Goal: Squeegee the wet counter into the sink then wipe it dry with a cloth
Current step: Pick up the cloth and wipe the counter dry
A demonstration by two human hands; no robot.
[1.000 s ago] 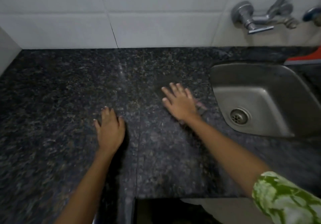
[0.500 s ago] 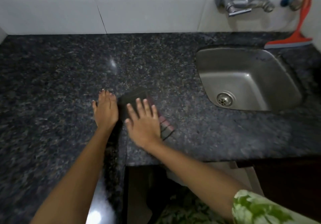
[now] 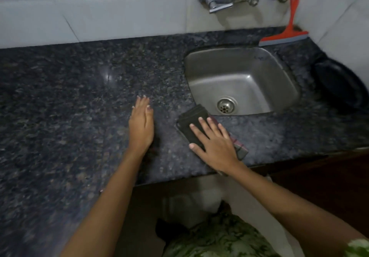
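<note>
Head view: right hand (image 3: 214,145) presses the folded dark cloth (image 3: 191,124) flat on the desk (image 3: 79,97), fingers straight and spread, at the sink's (image 3: 283,73) 7 o'clock corner. Left hand (image 3: 141,126) lies flat at the cloth's 9 o'clock, fingers straight. Red squeegee (image 3: 287,35) leans at the sink's 1 o'clock.

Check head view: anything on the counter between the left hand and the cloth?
Nothing. In the head view, only bare granite counter separates the left hand from the dark folded cloth under the right hand.
</note>
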